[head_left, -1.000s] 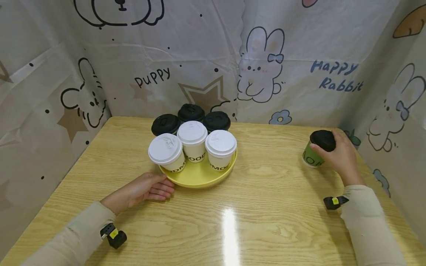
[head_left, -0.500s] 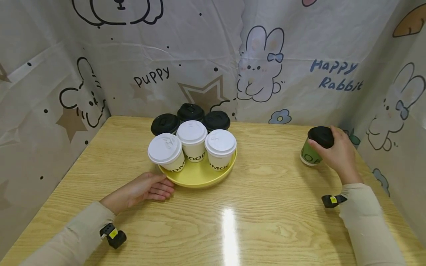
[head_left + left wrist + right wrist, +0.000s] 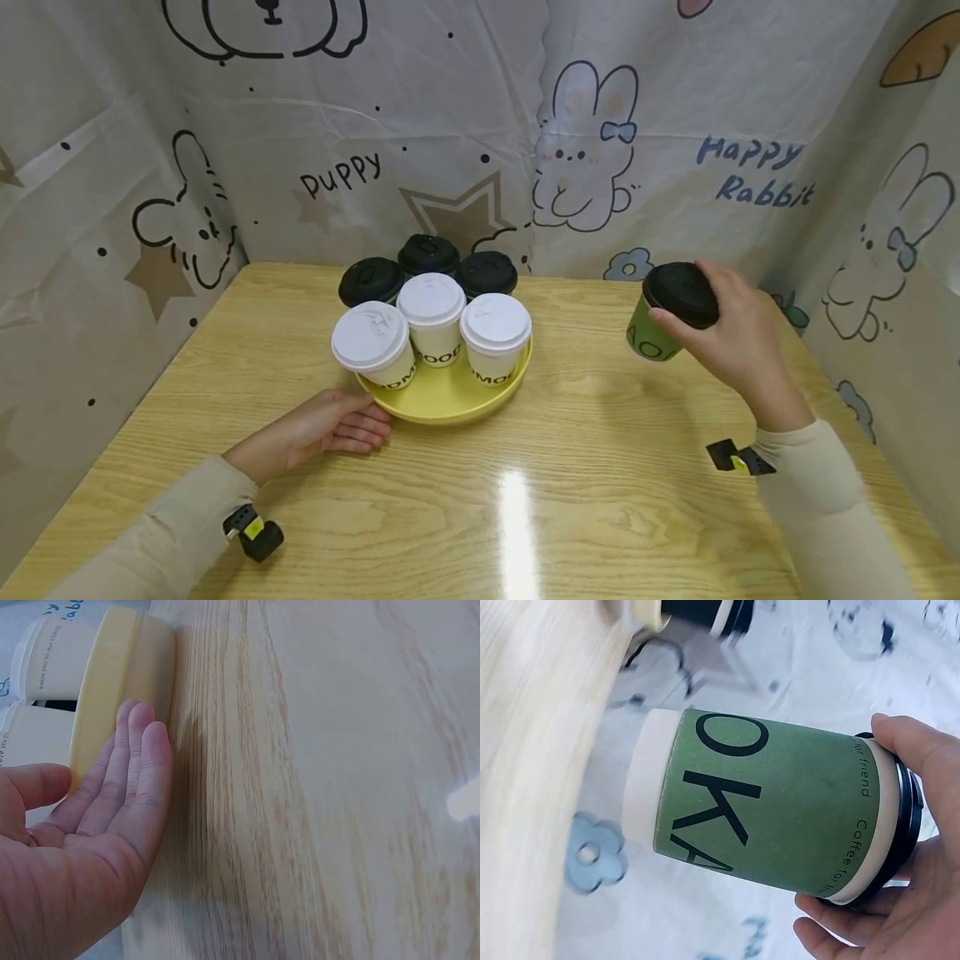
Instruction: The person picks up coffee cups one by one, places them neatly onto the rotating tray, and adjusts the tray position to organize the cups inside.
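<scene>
My right hand (image 3: 738, 342) grips a green paper coffee cup (image 3: 757, 802) by its black lid (image 3: 681, 294), thumb on one side and fingers on the other. The cup hangs above the table, slightly tilted. My left hand (image 3: 322, 429), palm turned up with fingers extended, touches the near left rim of a round yellow tray (image 3: 442, 406); in the left wrist view the thumb is at the tray's edge and the fingers (image 3: 124, 772) lie along its side. White-lidded cups (image 3: 432, 300) stand on the tray in front of black-lidded cups (image 3: 372, 282), whose bodies are mostly hidden.
The wooden table (image 3: 585, 483) reaches back to a printed fabric curtain (image 3: 465, 108) that also encloses the left and right sides. Bright glare lies on the table's front middle.
My right hand has lifted the green coffee cup off the table and carried it left, towards the tray. My left hand and the tray stay in place.
</scene>
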